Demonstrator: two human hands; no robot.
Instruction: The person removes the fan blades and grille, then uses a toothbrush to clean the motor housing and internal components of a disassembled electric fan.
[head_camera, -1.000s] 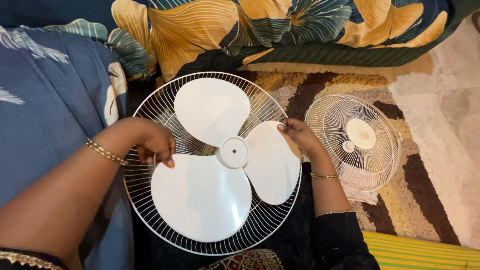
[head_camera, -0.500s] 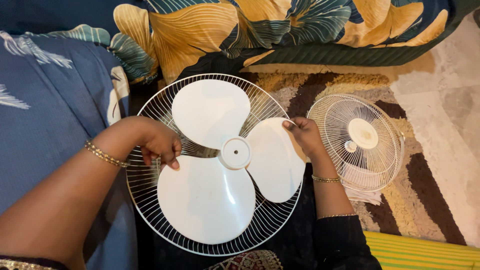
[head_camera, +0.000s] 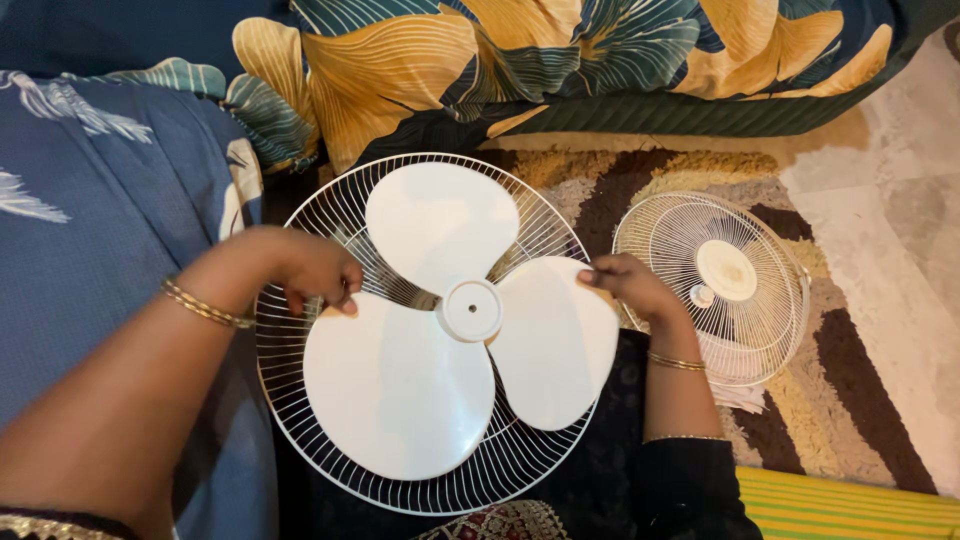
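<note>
Pinching opposite edges of the white three-bladed plastic fan blade (head_camera: 460, 315), the left hand (head_camera: 310, 268) and right hand (head_camera: 628, 285) are gripping it as it is lying in the round white wire fan guard (head_camera: 300, 400) at the frame's centre. It is looking light, smooth and slightly flexible, likely best gripped near its hub. Another white wire grille (head_camera: 720, 290) is resting on the striped rug (head_camera: 850, 400) at right.
</note>
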